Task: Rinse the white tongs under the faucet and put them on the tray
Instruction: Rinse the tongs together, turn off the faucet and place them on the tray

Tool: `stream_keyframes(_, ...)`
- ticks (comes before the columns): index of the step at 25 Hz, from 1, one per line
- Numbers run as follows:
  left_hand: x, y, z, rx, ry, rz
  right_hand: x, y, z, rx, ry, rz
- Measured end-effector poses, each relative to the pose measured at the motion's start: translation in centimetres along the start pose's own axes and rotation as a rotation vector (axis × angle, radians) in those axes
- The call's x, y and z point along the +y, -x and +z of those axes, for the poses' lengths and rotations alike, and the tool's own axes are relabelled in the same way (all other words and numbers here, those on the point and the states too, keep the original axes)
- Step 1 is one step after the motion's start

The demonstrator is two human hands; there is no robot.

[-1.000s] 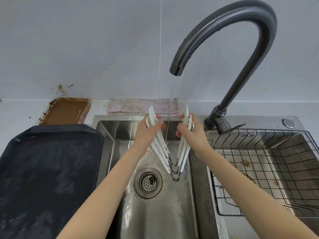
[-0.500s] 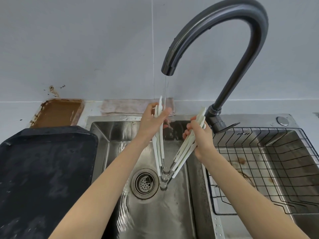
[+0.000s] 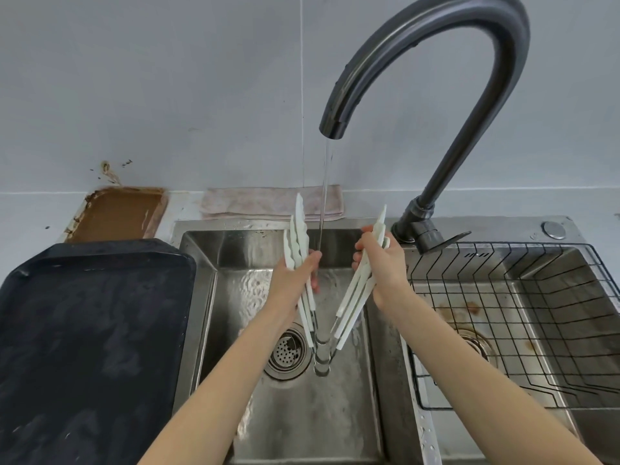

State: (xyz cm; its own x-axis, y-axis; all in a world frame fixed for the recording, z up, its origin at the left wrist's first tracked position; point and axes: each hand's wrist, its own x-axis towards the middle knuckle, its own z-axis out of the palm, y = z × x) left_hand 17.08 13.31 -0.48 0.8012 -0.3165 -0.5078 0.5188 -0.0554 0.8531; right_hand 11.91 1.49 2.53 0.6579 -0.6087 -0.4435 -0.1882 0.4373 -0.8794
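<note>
1. Left hand point(image 3: 295, 276): fingers curled tight around one bundle of white arms of the white tongs point(image 3: 303, 263), thumb pressed across them, scalloped tips pointing up past the knuckles.
2. Right hand point(image 3: 382, 270): fingers wrapped and pressed together around the other bundle of arms, tips poking up above the fist.
3. The two bundles splay into a V and meet at the metal hinge end, low over the sink point(image 3: 335, 414) floor. Several tongs appear stacked together; the exact count is hard to tell.
4. Water stream point(image 3: 323, 209) drops straight down between the hands and lands on that hinge end.
5. The stream comes from the dark curved faucet point(image 3: 436, 45), whose base stands at the sink's back rim, to the right of the right hand.
6. Round drain strainer point(image 3: 288, 354) sits on the sink floor, just left of the hinge.
7. Left of the sink lies the black tray point(image 3: 84, 347), wet-looking, nothing on it.
8. Behind the tray, a brown-smeared tray point(image 3: 117, 213); behind the sink, a folded cloth point(image 3: 268, 203).
9. Right of the sink, a wire basket point(image 3: 520, 313) rests in the second basin.
10. No readable writing or brand anywhere.
</note>
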Motion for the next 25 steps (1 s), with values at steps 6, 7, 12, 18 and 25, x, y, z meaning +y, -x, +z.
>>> stream_keyframes(6,1.0,-0.4,-0.6,0.01,0.078,0.06,1.3,0.6,0.0,-0.061,0.122,-0.079)
stream_keyframes(7,0.9,-0.2,-0.7,0.005,0.088,0.059,1.8,0.8,-0.2,-0.081,0.156,-0.054)
stream_keyframes(12,0.4,-0.1,-0.9,-0.021,0.086,0.08,4.6,2.2,0.0,-0.083,0.205,-0.01)
stream_keyframes(18,0.0,1.1,-1.0,-0.198,0.181,0.021,3.8,0.8,0.4,0.042,0.069,0.021)
stream_keyframes(25,-1.3,2.7,-0.7,-0.216,0.267,0.002,2.4,1.0,0.5,-0.124,0.136,0.009)
